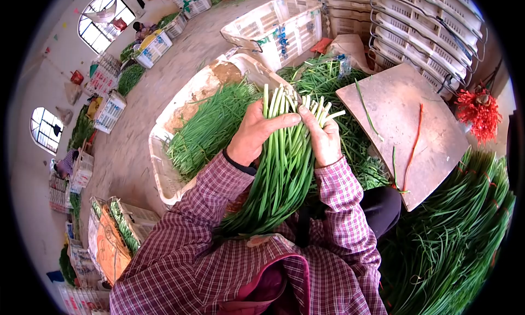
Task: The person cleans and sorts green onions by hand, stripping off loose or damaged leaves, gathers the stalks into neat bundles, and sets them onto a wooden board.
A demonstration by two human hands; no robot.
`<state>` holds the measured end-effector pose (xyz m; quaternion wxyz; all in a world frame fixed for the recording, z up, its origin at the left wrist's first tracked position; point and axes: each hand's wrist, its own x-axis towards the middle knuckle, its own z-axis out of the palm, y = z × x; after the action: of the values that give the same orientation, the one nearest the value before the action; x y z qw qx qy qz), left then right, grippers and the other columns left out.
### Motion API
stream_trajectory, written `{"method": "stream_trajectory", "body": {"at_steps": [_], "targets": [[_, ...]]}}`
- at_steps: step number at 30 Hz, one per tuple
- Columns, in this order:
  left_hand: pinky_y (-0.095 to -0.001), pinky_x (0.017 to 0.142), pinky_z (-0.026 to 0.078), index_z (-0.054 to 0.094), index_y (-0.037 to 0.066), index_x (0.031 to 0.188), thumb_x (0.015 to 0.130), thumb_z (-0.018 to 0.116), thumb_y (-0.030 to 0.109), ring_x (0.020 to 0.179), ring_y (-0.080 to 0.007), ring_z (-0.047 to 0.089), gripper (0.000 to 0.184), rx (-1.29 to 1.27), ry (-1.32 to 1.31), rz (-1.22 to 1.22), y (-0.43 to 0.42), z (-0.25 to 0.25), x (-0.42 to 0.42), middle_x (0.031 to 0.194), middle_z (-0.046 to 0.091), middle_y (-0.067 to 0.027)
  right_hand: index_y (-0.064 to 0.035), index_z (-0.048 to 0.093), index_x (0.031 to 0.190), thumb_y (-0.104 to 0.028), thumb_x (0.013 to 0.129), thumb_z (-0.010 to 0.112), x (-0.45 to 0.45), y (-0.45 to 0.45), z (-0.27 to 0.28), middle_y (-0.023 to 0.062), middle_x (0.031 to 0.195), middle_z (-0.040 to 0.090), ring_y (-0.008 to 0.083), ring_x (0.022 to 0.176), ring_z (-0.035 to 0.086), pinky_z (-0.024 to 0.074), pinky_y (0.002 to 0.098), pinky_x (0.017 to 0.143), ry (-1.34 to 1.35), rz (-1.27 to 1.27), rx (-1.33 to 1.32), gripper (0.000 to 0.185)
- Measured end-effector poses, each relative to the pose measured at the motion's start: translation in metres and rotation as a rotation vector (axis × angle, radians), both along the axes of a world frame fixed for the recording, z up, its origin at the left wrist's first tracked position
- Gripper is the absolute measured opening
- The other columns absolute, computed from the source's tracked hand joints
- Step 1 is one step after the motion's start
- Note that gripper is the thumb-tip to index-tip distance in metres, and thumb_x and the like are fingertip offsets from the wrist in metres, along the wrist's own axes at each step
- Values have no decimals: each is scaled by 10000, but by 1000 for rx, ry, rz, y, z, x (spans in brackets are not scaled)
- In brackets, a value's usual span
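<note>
"Pale-walled room, dusty floor (180, 68), arched windows (106, 22). Reference point for entries?"

"Square worktop (432, 151), brownish, marked surface. On it: one red strip (414, 145) and a few loose green stalks (369, 110)."

"Principal item?"

"One bunch of leafy stalks (284, 170), left of the worktop, held up in both hands. Butt ends whitish to pale green, uppermost, uneven, several splaying towards the worktop. Leaves long, narrow, deep green, glossy, drooping towards the wearer's lap."

"Hands?"

"Left hand (254, 131): fingers closed round the bunch just below the pale ends, on the side away from the worktop; thumb laid across the front. Right hand (324, 137): fingers grasping the same bunch on the side nearer the worktop. Thumb tips close together. Sleeves checked, purple and white."

"Containers?"

"Item: near crate (158, 151), pale, left of the worktop beyond the bunch; brown-stained inside, holding a heap of fine greens (213, 123). Item: lattice crate (301, 36), white, beyond the worktop to its left, blue and green marks on the wall; contents cannot be told. Item: crate stack (421, 27), white with wire handles, directly beyond the worktop. Item: distant crates (156, 49), far left of the worktop, greens at several."

"Loose stock?"

"Green heap (358, 137), tucked against the worktop's left edge. Banded bundles (454, 238), below the worktop, red ties visible. Cluster of red strips (478, 111), just right of the worktop."
</note>
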<state>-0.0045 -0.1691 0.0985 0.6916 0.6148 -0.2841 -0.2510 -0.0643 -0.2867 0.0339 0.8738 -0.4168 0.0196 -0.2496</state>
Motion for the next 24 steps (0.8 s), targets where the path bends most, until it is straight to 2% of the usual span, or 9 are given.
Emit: {"method": "stream_trajectory", "body": {"at_steps": [4, 9, 15, 18, 19, 20, 22, 23, 24], "targets": [[-226, 746, 472, 605, 6, 1048, 803, 642, 7, 836, -83, 595, 247, -20, -52, 25, 1, -7, 3, 952, 638, -25, -6, 586, 1124, -119, 892, 604, 1, -1, -4, 36, 1014, 638, 83, 892, 577, 457, 230, 801, -12, 7, -14, 259], [-238, 746, 476, 616, 8, 1033, 814, 632, 20, 847, -89, 600, 220, -44, 1, 51, 0, -4, 1, 951, 643, -28, -5, 588, 1121, -127, 895, 602, 0, 0, 0, 30, 1004, 637, 80, 885, 574, 455, 228, 799, 0, -6, -43, 257], [-256, 773, 489, 588, 39, 1092, 846, 608, 37, 857, -124, 616, 247, -76, 187, 15, 2, -3, 6, 1003, 640, -50, 3, 601, 1096, -154, 912, 578, 0, -4, 3, 39, 1008, 636, 88, 908, 573, 461, 232, 811, -24, -108, -13, 243], [-338, 776, 559, 549, 27, 1115, 881, 579, 80, 899, -212, 654, 242, -137, 204, -6, 13, -7, 23, 1021, 645, -132, -21, 598, 1042, -202, 927, 558, -7, -21, 3, 77, 945, 656, 154, 853, 631, 514, 276, 739, 15, -163, 112, 218], [-367, 732, 586, 529, 15, 1127, 890, 572, 92, 879, -244, 665, 253, -170, 247, 89, 16, -4, 25, 1015, 643, -163, -32, 581, 1019, -201, 931, 548, -11, -28, 4, 85, 920, 657, 176, 822, 645, 528, 297, 700, -18, -156, 177, 193], [-366, 728, 592, 530, 10, 1121, 897, 565, 100, 875, -250, 666, 244, -152, 237, 120, 20, 3, 28, 1012, 642, -169, -44, 565, 997, -200, 935, 538, -14, -36, 3, 93, 896, 657, 197, 792, 658, 543, 318, 660, -52, -148, 240, 169], [-364, 753, 589, 528, 11, 1125, 901, 560, 106, 887, -249, 662, 245, -181, 260, 219, 29, 4, 41, 1007, 643, -169, -64, 536, 981, -207, 935, 535, -19, -60, -8, 99, 866, 650, 226, 747, 668, 550, 336, 604, -72, -204, 177, 151], [-370, 765, 584, 530, 12, 1121, 901, 558, 100, 903, -247, 658, 239, -217, 159, 225, 35, 8, 48, 1025, 638, -171, -60, 538, 982, -225, 931, 543, -23, -73, -14, 99, 855, 648, 223, 725, 663, 547, 332, 595, -62, -274, 187, 173], [-377, 769, 578, 526, 23, 1115, 895, 571, 105, 907, -240, 655, 239, -218, 178, 265, 45, 9, 62, 996, 638, -152, -56, 539, 984, -243, 926, 552, -28, -88, -20, 99, 845, 646, 219, 703, 659, 545, 329, 587, -52, -345, 197, 196]]}}
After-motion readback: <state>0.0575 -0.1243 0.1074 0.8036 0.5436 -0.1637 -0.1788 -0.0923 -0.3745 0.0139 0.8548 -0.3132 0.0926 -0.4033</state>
